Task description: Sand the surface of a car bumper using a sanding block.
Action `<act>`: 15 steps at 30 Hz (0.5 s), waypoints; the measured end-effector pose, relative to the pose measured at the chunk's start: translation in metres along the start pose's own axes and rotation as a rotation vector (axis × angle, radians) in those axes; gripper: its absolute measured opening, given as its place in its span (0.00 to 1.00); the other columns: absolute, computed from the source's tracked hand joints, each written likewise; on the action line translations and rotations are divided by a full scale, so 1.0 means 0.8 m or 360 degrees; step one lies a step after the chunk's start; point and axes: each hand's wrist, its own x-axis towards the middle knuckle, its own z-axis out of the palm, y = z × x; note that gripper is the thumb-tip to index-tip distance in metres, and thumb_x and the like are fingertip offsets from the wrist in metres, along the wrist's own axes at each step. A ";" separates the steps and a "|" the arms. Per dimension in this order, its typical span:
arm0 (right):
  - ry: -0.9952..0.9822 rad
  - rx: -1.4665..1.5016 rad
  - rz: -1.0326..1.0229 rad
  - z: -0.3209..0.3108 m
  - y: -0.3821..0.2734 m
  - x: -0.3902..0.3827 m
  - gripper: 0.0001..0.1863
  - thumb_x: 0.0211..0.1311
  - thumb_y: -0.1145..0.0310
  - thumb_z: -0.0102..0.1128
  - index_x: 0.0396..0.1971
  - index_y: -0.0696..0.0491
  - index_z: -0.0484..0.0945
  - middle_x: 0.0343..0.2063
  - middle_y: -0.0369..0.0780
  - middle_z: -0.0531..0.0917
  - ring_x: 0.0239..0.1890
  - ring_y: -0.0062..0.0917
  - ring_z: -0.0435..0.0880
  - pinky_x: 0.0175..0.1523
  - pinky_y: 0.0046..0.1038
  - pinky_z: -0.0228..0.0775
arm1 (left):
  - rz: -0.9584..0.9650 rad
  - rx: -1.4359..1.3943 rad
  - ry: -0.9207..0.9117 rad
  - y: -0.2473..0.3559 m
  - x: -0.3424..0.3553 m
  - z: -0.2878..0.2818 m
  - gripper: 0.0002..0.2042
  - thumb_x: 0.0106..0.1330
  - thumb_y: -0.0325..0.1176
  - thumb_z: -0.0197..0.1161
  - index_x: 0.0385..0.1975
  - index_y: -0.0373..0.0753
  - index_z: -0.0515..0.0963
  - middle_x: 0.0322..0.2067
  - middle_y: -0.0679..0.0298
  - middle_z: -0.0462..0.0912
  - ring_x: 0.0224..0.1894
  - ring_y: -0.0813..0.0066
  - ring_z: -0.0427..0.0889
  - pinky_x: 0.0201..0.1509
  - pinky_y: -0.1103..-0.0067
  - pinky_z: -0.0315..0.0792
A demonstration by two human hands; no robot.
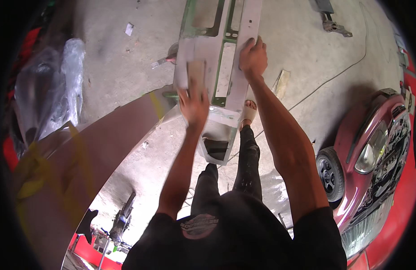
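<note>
A long car body panel (246, 83), coated in pale grey with green patches and pierced by rectangular openings, stretches away in front of me. My left hand (194, 105) is over its left side, slightly smeared by motion. Under its fingers is a flat tan sanding block (196, 72), pressed to the grey surface. My right hand (254, 58) grips the panel's right edge farther up, fingers bent; the fingertips are partly hidden.
To the left curves a large panel (100, 148) with yellow tape, and beyond it lies clear plastic wrapping (73, 81). A dark red car (352, 130) stands at right. A cable (334, 77) crosses the concrete floor (127, 67). A motorbike (121, 220) is at lower left.
</note>
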 end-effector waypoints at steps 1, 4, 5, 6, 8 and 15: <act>-0.0017 0.0010 0.0000 0.002 -0.011 0.001 0.29 0.74 0.54 0.41 0.63 0.60 0.71 0.54 0.54 0.79 0.53 0.53 0.81 0.57 0.49 0.73 | -0.0029 0.0111 -0.0014 -0.008 0.048 0.004 0.27 0.66 0.39 0.67 0.66 0.46 0.74 0.46 0.46 0.73 0.46 0.45 0.79 0.48 0.57 0.78; 0.0010 -0.0067 -0.0014 0.001 -0.008 0.003 0.28 0.74 0.53 0.42 0.62 0.59 0.72 0.53 0.53 0.79 0.50 0.53 0.82 0.54 0.49 0.75 | -0.0245 -0.0267 -0.0226 0.007 0.128 -0.004 0.26 0.67 0.40 0.65 0.66 0.47 0.73 0.45 0.45 0.73 0.47 0.46 0.78 0.48 0.56 0.77; 0.0016 -0.0064 -0.0013 0.005 0.002 0.002 0.28 0.74 0.53 0.42 0.62 0.59 0.72 0.53 0.53 0.79 0.50 0.53 0.82 0.54 0.49 0.75 | -0.0155 -0.0185 -0.0241 0.002 0.102 0.001 0.26 0.67 0.39 0.65 0.66 0.47 0.73 0.45 0.44 0.73 0.48 0.43 0.78 0.49 0.56 0.78; 0.0020 -0.0070 -0.0003 0.006 0.009 0.004 0.28 0.74 0.53 0.42 0.62 0.59 0.72 0.53 0.53 0.79 0.50 0.53 0.82 0.54 0.49 0.75 | -0.0067 -0.0103 -0.0253 -0.002 0.069 0.004 0.26 0.67 0.38 0.65 0.66 0.47 0.73 0.46 0.43 0.72 0.49 0.39 0.78 0.50 0.56 0.78; 0.0045 -0.0087 0.0019 0.002 0.019 0.012 0.28 0.73 0.53 0.42 0.62 0.58 0.72 0.53 0.53 0.79 0.50 0.53 0.82 0.53 0.49 0.75 | 0.0165 -0.0052 -0.0032 0.005 -0.044 -0.010 0.28 0.66 0.37 0.66 0.68 0.46 0.73 0.44 0.47 0.71 0.47 0.45 0.78 0.51 0.57 0.78; -0.0022 -0.0011 -0.0009 0.006 -0.015 0.004 0.27 0.73 0.53 0.42 0.62 0.56 0.72 0.53 0.52 0.79 0.51 0.51 0.82 0.53 0.50 0.75 | 0.0024 -0.0162 -0.0190 0.000 0.139 0.009 0.28 0.68 0.36 0.65 0.69 0.49 0.70 0.45 0.46 0.73 0.46 0.43 0.77 0.48 0.57 0.77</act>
